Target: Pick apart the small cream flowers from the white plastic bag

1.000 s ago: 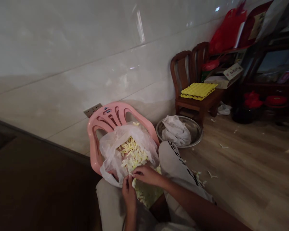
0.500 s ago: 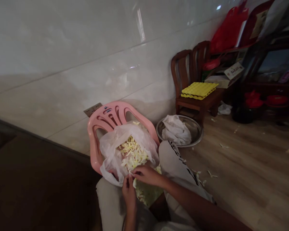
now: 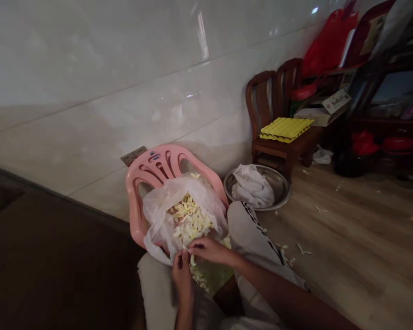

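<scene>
- Head view, looking down at the lap and a tiled wall corner:
- The left hand sits low at the middle, fingers pinched together; its grip appears closed on a pale yellow strip hanging just below the fingertips.
- The right hand reaches in from the lower right, fingers curled just beside the left hand; its grip is half closed, and whether it holds anything cannot be told.
- Both hands are at the front edge of a clear plastic bag, which stands open and holds a heap of pale yellow strips. Exactly what the strips are is too small to tell.
- The bag rests against a pink plastic chair, inside its curved back and arms.
- A grey trouser leg with a black pattern lies to the right of the bag.
- Just beyond the knee, a steel basin on the floor holds a crumpled white plastic bag.
- Loose scraps lie on the wood-look floor.
- Farther off stands a dark wooden chair, with a yellow egg tray on its seat.
- A wall socket sits low on the tiles behind the pink chair.
</scene>
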A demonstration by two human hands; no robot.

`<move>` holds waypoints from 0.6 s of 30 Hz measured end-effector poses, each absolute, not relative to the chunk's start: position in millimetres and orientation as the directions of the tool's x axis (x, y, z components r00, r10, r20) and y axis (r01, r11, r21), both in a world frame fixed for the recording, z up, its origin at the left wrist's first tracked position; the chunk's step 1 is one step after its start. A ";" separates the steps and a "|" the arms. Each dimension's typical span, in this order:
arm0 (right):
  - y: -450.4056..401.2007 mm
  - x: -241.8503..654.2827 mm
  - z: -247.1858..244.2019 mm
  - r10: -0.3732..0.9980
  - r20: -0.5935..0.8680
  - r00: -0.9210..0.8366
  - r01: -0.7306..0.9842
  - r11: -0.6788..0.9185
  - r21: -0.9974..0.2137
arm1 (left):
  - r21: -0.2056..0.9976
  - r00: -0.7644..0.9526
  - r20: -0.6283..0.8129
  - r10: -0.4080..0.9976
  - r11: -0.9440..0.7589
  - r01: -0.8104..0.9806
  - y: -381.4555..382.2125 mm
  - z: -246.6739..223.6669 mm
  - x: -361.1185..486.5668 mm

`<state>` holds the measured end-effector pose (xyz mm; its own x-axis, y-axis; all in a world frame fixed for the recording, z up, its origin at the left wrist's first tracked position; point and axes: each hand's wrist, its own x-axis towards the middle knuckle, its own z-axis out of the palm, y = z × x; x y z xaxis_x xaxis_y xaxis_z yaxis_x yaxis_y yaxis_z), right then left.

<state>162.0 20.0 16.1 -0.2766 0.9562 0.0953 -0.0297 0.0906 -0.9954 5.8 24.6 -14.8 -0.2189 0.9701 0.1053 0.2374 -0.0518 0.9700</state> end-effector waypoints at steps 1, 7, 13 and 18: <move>20.2 161.8 15.5 0.955 0.082 -0.284 -0.045 0.073 -0.996 | 0.974 -0.211 0.098 0.973 -0.051 0.222 24.3 -14.4 5.6; 20.0 161.5 16.3 0.954 0.093 -0.285 -0.034 0.086 -0.996 | 0.975 -0.213 0.082 0.974 -0.034 0.219 22.5 -10.7 6.4; 16.4 165.3 23.9 0.934 0.266 -0.237 0.308 0.332 -0.892 | 0.978 -0.216 0.056 0.975 -0.010 0.210 23.1 -9.8 10.2; 15.1 168.5 23.2 0.925 0.285 -0.250 0.460 0.372 -0.806 | 0.979 -0.187 0.045 0.981 -0.006 0.206 23.7 -13.7 12.1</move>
<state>168.5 15.1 23.2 -0.2498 0.9254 0.2849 0.4601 0.3723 -0.8060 12.1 23.7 -13.7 -0.1867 0.9814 0.0455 0.2058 -0.0062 0.9786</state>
